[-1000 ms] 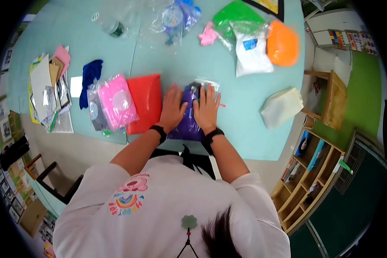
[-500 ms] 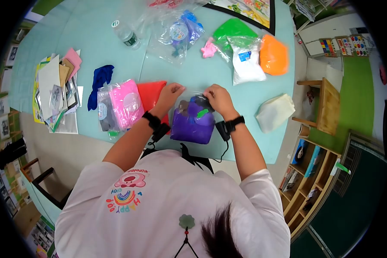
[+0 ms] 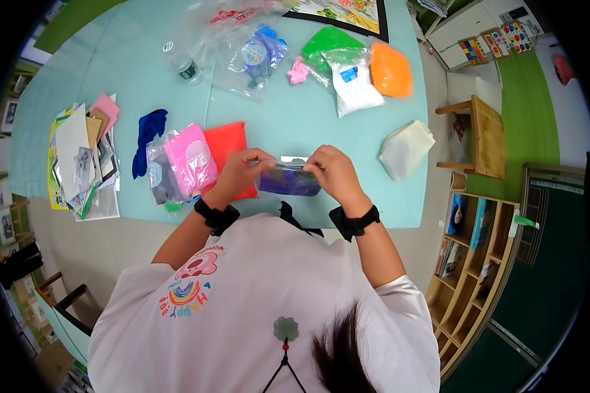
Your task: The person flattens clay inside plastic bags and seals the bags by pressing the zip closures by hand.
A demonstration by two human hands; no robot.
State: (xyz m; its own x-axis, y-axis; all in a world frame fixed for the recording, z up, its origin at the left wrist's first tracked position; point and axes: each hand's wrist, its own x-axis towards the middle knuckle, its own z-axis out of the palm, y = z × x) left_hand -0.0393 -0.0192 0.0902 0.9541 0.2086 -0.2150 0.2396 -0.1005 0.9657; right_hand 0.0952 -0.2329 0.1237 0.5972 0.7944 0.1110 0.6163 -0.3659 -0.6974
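A clear plastic bag with purple material (image 3: 288, 181) is near the table's front edge, its top edge raised between my two hands. My left hand (image 3: 246, 171) pinches the bag's left upper corner. The right upper corner is pinched in my right hand (image 3: 334, 173). Left of the bag lies a red packet (image 3: 227, 141), partly under my left forearm. Beside it are a pink packet (image 3: 191, 159) and a dark grey packet (image 3: 164, 173).
A cream pouch (image 3: 406, 150) sits at the right. White (image 3: 355, 88), orange (image 3: 391, 71) and green (image 3: 331, 44) packets lie farther back. A bottle (image 3: 182, 64), dark blue cloth (image 3: 149, 141) and paper stack (image 3: 85, 154) are at the left.
My hands first lay flat on the purple bag, then moved to its top corners. Now they pinch its top edge, which is lifted towards me. The view has shifted.
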